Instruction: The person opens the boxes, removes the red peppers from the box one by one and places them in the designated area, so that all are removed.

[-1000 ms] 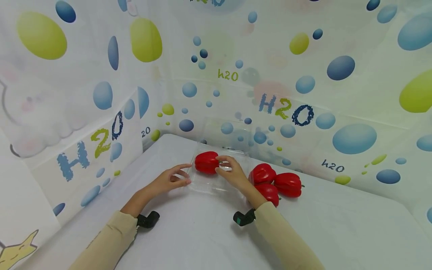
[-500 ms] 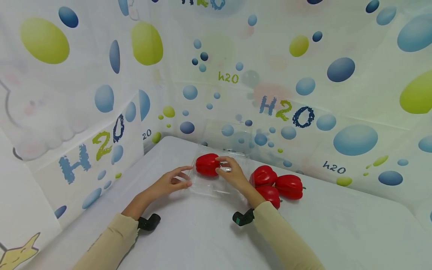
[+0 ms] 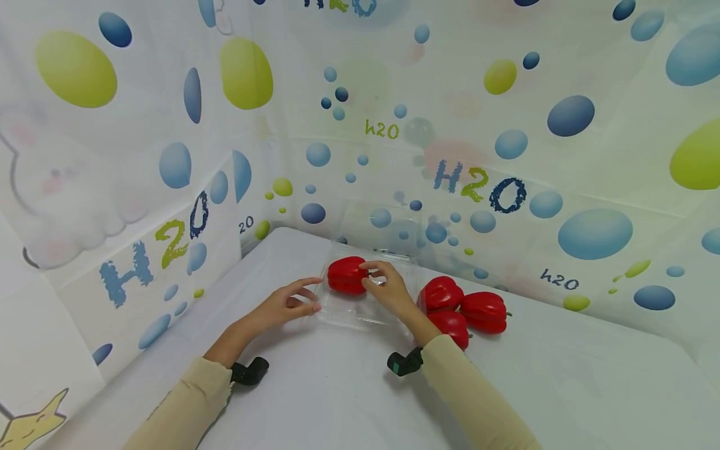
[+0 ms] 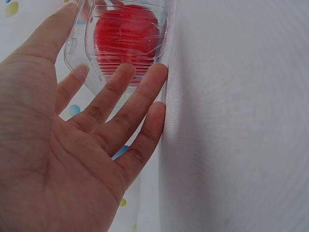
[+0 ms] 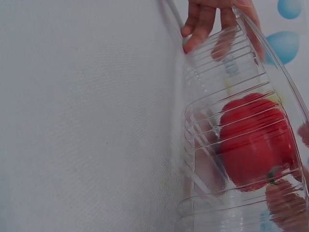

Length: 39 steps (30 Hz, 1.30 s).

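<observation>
A clear plastic clamshell box (image 3: pixel 351 315) lies on the table with its lid (image 3: pixel 379 228) raised at the back. Inside it, a red bell pepper (image 3: pixel 347 275) lies on its side, stem to the right, also visible through the ribbed wall in both wrist views. My left hand (image 3: pixel 284 303) touches the box's left side with spread fingers; its fingertips (image 4: pixel 157 72) rest against the outer wall. My right hand (image 3: pixel 390 290) reaches over the box's right side and holds the pepper at its stem end, thumb and finger on either side of the stem.
Three more red bell peppers (image 3: pixel 484 312) sit together on the white table (image 3: pixel 562 375), just right of the box and beside my right forearm. A patterned white curtain (image 3: pixel 472 94) rises behind and to the left of the table.
The head view shifts slightly. Both hands, the box and the peppers keep their places relative to one another.
</observation>
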Tool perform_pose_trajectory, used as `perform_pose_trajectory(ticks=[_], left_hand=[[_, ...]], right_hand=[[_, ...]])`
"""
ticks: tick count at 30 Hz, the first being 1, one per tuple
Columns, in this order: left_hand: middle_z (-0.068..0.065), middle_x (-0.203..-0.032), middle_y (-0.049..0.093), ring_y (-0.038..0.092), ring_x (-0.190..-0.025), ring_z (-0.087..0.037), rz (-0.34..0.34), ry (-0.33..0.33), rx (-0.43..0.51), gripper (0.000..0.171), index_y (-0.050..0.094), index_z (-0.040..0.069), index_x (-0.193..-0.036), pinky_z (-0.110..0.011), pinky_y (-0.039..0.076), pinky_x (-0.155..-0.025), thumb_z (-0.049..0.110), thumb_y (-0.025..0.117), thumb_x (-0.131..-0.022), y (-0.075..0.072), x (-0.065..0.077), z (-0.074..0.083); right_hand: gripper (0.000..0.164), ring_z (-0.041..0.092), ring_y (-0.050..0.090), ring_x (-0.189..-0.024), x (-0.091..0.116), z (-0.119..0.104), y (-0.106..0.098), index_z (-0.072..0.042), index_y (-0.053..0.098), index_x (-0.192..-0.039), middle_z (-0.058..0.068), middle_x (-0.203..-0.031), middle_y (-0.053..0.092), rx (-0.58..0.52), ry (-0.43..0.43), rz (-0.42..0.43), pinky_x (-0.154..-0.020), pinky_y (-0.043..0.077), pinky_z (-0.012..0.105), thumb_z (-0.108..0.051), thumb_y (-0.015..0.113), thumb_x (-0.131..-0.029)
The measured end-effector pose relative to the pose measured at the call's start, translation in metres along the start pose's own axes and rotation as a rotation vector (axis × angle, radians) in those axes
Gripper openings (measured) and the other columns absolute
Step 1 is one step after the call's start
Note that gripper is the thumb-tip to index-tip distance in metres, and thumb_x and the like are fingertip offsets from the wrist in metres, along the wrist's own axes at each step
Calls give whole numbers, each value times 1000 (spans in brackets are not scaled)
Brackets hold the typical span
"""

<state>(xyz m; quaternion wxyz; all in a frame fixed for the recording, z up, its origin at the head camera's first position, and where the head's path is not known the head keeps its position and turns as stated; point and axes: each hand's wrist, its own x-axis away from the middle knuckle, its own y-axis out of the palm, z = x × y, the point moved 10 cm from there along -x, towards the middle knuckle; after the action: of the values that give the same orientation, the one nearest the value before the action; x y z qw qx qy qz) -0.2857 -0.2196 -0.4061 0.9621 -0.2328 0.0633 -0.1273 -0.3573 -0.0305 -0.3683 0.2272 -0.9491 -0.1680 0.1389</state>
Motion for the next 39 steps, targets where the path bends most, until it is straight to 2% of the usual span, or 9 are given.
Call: perform_pose_trajectory(ticks=[9, 17, 20, 26, 33, 39], left_hand=[[-16, -123, 59, 64, -104, -30, 0, 3, -6, 65, 39, 12, -148, -46, 53, -90, 31, 67, -93, 0, 0, 1], [-17, -123, 59, 64, -105, -30, -3, 7, 4, 64, 39, 12, -148, -46, 53, -90, 29, 67, -93, 2, 1, -1], [-17, -124, 59, 64, -105, -30, -5, 8, 3, 64, 38, 12, -149, -46, 53, -91, 29, 67, -93, 2, 1, -1], [-17, -123, 59, 64, -104, -30, -5, 7, -1, 65, 39, 12, -148, -46, 53, -91, 29, 67, -93, 2, 1, -1], [-18, -124, 59, 64, -106, -31, -6, 5, -6, 65, 39, 13, -148, -47, 53, -90, 30, 67, -93, 2, 1, -1], [-18, -124, 59, 64, -105, -30, -8, 17, -1, 64, 38, 12, -149, -48, 52, -92, 28, 66, -94, 1, 1, 4]], right_hand=[[31, 27, 53, -113, 0, 1, -2, -11, 63, -124, 9, -127, 59, 10, 15, 20, -92, 51, 40, -9, 62, -93], [32, 30, 52, -103, 0, -6, 3, -6, 64, -123, 13, -116, 60, 118, -117, -11, -79, 50, 31, -3, 62, -91], [31, 32, 50, -106, 0, -7, 3, -7, 65, -121, 13, -117, 58, 129, -136, -9, -83, 50, 37, -5, 62, -90], [36, 33, 40, -123, 0, -4, 6, -10, 62, -122, 15, -127, 48, 139, -112, -29, -94, 48, 52, -11, 69, -87], [38, 38, 38, -132, -1, -5, 10, -7, 58, -122, 18, -139, 42, 116, -133, -73, -103, 43, 56, -8, 70, -86], [31, 39, 35, -136, -5, -4, 11, -6, 56, -115, 20, -148, 36, 82, -117, -72, -101, 43, 59, -8, 69, -86]])
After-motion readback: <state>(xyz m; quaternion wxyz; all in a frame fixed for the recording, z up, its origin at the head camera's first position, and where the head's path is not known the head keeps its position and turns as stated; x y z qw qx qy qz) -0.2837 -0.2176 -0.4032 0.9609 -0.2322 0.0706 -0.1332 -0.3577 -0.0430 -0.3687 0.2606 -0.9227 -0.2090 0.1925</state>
